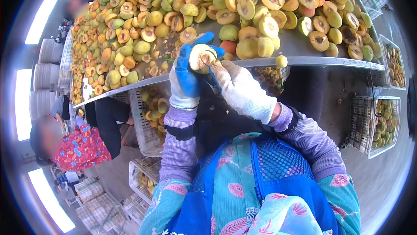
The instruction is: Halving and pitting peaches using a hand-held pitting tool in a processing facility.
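My left hand (186,73), in a white knit glove with blue-coated fingers, holds a pale yellow stone fruit half (196,58), cut face towards my right hand. The fruit looks like a peach. Pinched in my right hand (242,86), in a similar glove soiled at the fingers, is a small tool with a thin curved loop (214,51). The loop lies against the brownish hollow of the fruit; its handle is mostly hidden by my fingers. Both hands are above the near edge of a metal table (312,60), where many halved and whole fruits (247,32) are heaped.
A plastic crate of fruit (140,134) stands below the table at left, with another crate (371,137) on the floor at right. A co-worker in a red patterned top (83,148) sits at left. Stacked white tubs (49,75) are farther off. One small yellow piece (281,61) rests on the table edge.
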A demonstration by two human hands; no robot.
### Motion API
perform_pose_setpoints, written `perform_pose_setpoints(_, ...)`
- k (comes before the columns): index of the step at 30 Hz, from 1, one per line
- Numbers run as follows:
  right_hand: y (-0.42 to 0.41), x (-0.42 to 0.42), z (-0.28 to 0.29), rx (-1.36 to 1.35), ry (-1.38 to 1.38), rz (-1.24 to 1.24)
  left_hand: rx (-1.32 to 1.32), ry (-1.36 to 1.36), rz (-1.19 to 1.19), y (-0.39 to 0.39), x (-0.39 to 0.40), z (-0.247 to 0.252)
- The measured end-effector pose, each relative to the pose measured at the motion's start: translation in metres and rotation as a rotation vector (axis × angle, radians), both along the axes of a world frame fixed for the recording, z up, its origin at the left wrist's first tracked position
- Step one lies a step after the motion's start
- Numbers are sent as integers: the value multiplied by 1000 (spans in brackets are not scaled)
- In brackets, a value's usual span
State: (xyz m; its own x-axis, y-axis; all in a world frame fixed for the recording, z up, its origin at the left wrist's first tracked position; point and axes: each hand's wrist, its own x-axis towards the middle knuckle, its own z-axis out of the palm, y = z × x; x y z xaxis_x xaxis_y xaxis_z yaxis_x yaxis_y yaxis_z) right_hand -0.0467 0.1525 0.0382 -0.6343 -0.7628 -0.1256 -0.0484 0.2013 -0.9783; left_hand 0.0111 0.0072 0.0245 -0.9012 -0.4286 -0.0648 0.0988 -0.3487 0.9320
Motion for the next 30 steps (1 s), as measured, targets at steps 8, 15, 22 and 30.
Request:
perform_pose_setpoints(8,-3,4,-20,-140,-155,-35,-23,-5,80,10,-4,-1)
perform_pose_setpoints(15,-5,-2,-31,-209,-183,-57,-313,-32,169,14,-12,-9)
perform_pose_setpoints(22,1,9,-36,-283,-212,-27,-406,-65,154,22,-17,-3)
perform_pose_setpoints(30,11,4,-21,-146,-870,63,-521,-29,131,24,-22,-18)
